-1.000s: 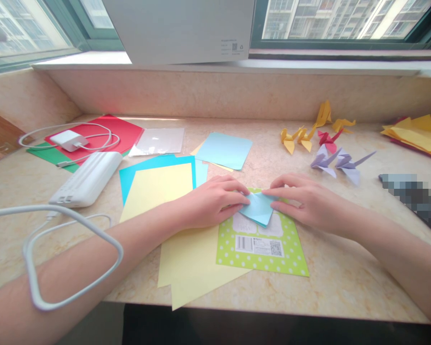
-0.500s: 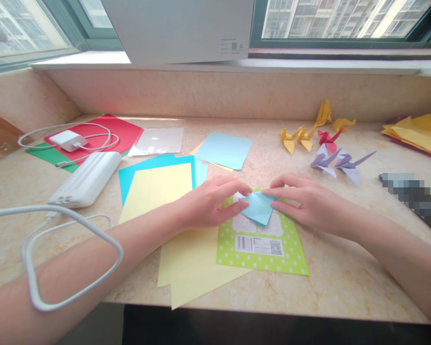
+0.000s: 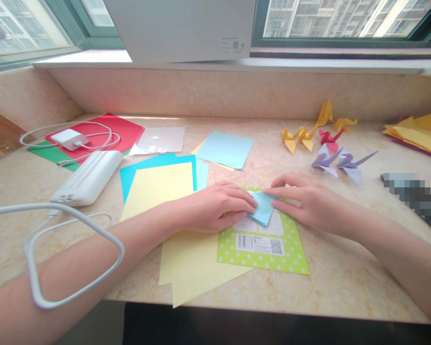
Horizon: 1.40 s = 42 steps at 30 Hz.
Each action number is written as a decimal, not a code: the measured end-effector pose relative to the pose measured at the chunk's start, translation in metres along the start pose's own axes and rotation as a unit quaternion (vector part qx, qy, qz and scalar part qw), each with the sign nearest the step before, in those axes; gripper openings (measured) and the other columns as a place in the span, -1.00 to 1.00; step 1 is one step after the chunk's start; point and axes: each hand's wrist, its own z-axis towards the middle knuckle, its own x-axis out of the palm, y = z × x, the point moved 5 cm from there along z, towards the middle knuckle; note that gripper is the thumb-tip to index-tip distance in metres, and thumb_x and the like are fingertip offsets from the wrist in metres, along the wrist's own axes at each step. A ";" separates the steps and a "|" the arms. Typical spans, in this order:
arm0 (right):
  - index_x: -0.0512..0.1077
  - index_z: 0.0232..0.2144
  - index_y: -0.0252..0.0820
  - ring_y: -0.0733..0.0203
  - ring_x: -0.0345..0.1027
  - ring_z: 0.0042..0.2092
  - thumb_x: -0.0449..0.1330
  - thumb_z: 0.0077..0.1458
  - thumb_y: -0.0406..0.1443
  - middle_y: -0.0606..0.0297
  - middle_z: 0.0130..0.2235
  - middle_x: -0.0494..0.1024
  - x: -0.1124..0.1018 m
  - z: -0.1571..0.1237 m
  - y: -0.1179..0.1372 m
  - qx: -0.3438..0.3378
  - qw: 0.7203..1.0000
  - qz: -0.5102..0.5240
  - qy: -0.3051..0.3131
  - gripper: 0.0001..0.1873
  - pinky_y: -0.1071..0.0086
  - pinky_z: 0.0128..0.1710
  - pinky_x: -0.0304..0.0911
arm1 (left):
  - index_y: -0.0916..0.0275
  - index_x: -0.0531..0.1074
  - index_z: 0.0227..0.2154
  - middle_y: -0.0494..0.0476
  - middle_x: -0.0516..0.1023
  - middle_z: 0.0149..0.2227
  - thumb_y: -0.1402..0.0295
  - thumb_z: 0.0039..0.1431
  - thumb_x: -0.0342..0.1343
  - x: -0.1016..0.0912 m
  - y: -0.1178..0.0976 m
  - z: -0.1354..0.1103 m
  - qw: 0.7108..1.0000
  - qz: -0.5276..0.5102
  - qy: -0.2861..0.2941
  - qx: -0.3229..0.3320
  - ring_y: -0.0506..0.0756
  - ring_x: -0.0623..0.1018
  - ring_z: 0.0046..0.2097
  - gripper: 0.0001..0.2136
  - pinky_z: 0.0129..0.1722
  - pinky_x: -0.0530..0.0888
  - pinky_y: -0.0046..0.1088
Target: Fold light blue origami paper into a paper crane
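Observation:
A small light-blue folded paper [image 3: 264, 209] rests on a green polka-dot card [image 3: 230, 254] that has a printed label and barcode. The fingers of my left hand [image 3: 228, 206] are held together and press over the paper's left side, covering part of it. At the paper's right corner, my right hand [image 3: 303, 201] grips the edge between thumb and fingers. Several folded paper cranes stand beyond my right hand: yellow ones [image 3: 306, 139], a red one [image 3: 329, 140] and purple ones [image 3: 349, 165].
Yellow sheets [image 3: 161, 184] lie under my left forearm, with a blue square sheet [image 3: 225, 150] behind. A white power bank [image 3: 88, 179] and a looped white cable [image 3: 75, 299] are at left. Yellow papers [image 3: 416, 133] and a pixelated dark object [image 3: 413, 199] sit at right.
My left hand has slid right, its fingers closing over the left part of the folded paper and hiding its left corner. My right hand stays at the right corner.

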 end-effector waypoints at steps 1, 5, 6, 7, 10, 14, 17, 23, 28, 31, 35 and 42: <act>0.55 -0.05 -0.04 0.06 0.45 -0.12 0.13 0.25 -0.29 0.16 -0.14 0.57 -0.001 0.000 0.000 -0.001 1.000 0.000 0.000 -0.73 0.18 -0.13 0.34 | 0.20 0.48 -0.01 0.20 0.55 0.05 0.49 0.33 0.00 0.000 0.001 0.000 1.000 -0.005 0.001 -0.005 0.17 0.49 0.10 -0.74 0.17 0.34 -0.17; 0.54 -0.03 -0.02 0.03 0.45 -0.05 0.15 0.24 -0.28 0.16 -0.06 0.56 -0.003 -0.001 0.000 -0.007 1.000 -0.004 0.007 -0.72 0.13 -0.06 0.34 | 0.16 0.48 0.00 0.17 0.54 0.05 0.61 0.27 -0.03 0.000 0.004 -0.001 1.000 -0.015 0.001 -0.008 0.15 0.49 0.09 -0.65 0.17 0.35 -0.17; 0.53 -0.02 -0.01 0.02 0.44 -0.02 0.15 0.24 -0.27 0.16 -0.04 0.56 -0.003 -0.002 -0.001 -0.010 1.000 -0.006 0.009 -0.72 0.12 -0.04 0.34 | 0.15 0.48 -0.01 0.16 0.54 0.06 0.65 0.24 -0.03 0.001 0.005 -0.001 1.000 -0.014 0.000 -0.006 0.14 0.49 0.09 -0.62 0.17 0.35 -0.16; 0.53 -0.01 -0.01 0.01 0.43 0.00 0.16 0.24 -0.25 0.16 -0.01 0.55 -0.004 -0.002 -0.001 -0.013 1.000 -0.006 0.011 -0.71 0.10 -0.01 0.33 | 0.14 0.49 -0.02 0.15 0.54 0.06 0.68 0.22 -0.04 0.001 0.005 -0.002 1.000 -0.012 0.000 -0.005 0.14 0.49 0.09 -0.60 0.18 0.35 -0.15; 0.52 0.00 -0.01 -0.01 0.41 0.05 0.18 0.23 -0.23 0.18 0.01 0.56 -0.004 -0.002 -0.002 -0.023 1.000 -0.005 0.011 -0.70 0.05 0.04 0.31 | 0.16 0.50 -0.05 0.15 0.55 0.04 0.72 0.18 -0.06 0.002 0.007 -0.002 1.000 -0.010 -0.004 0.002 0.15 0.49 0.09 -0.57 0.17 0.37 -0.12; 0.54 -0.03 0.00 0.02 0.44 0.01 0.20 0.21 -0.23 0.21 -0.03 0.59 -0.003 -0.001 -0.002 -0.033 0.999 0.000 0.005 -0.72 0.06 0.02 0.33 | 0.19 0.53 -0.12 0.20 0.57 0.01 0.72 0.18 -0.05 0.001 0.007 -0.002 0.999 -0.015 -0.027 0.011 0.15 0.51 0.08 -0.61 0.13 0.42 -0.14; 0.56 -0.06 0.01 0.03 0.45 -0.02 0.20 0.22 -0.24 0.22 -0.05 0.60 -0.003 0.000 -0.003 -0.037 0.999 -0.003 0.002 -0.74 0.08 -0.01 0.34 | 0.21 0.53 -0.15 0.22 0.58 0.00 0.71 0.18 -0.05 0.000 0.006 -0.001 0.999 -0.013 -0.036 0.013 0.16 0.52 0.07 -0.63 0.10 0.44 -0.13; 0.58 -0.08 0.04 0.04 0.44 -0.02 0.18 0.25 -0.23 0.22 -0.04 0.59 -0.002 -0.001 -0.005 -0.040 0.999 -0.001 0.008 -0.76 0.10 -0.01 0.32 | 0.22 0.52 -0.13 0.21 0.58 0.00 0.72 0.18 -0.07 0.001 0.005 -0.001 1.000 -0.002 -0.026 0.012 0.15 0.52 0.07 -0.62 0.12 0.43 -0.16; 0.58 -0.08 0.04 0.04 0.43 -0.02 0.15 0.27 -0.23 0.20 -0.03 0.58 -0.002 -0.001 -0.005 -0.040 0.999 0.002 0.018 -0.75 0.09 0.00 0.31 | 0.16 0.48 -0.01 0.20 0.53 0.06 0.70 0.17 -0.03 0.003 0.005 -0.002 1.000 0.026 0.003 0.008 0.17 0.48 0.10 -0.57 0.14 0.38 -0.13; 0.58 -0.08 0.03 0.04 0.42 -0.02 0.15 0.27 -0.24 0.21 -0.04 0.58 -0.003 -0.001 -0.004 -0.043 0.999 0.006 0.019 -0.75 0.09 0.00 0.31 | 0.13 0.47 0.01 0.18 0.52 0.07 0.70 0.17 -0.03 0.004 0.006 -0.003 0.999 0.043 0.014 0.008 0.18 0.46 0.11 -0.55 0.16 0.35 -0.11; 0.59 -0.11 -0.01 0.05 0.42 -0.03 0.15 0.27 -0.25 0.19 -0.05 0.58 -0.002 -0.002 -0.003 -0.045 0.999 0.012 0.021 -0.77 0.12 -0.01 0.30 | 0.16 0.48 0.00 0.19 0.51 0.07 0.68 0.19 -0.03 0.004 0.005 -0.003 0.999 0.045 0.014 0.014 0.18 0.45 0.11 -0.58 0.16 0.35 -0.13; 0.58 -0.22 -0.12 0.12 0.43 -0.14 0.13 0.29 -0.24 0.19 -0.16 0.59 -0.001 -0.001 0.001 -0.053 0.997 0.049 0.020 -0.78 0.20 -0.09 0.29 | 0.19 0.47 -0.04 0.20 0.52 0.04 0.61 0.26 -0.04 0.003 0.004 -0.002 0.999 0.041 0.006 0.016 0.18 0.47 0.07 -0.68 0.12 0.37 -0.14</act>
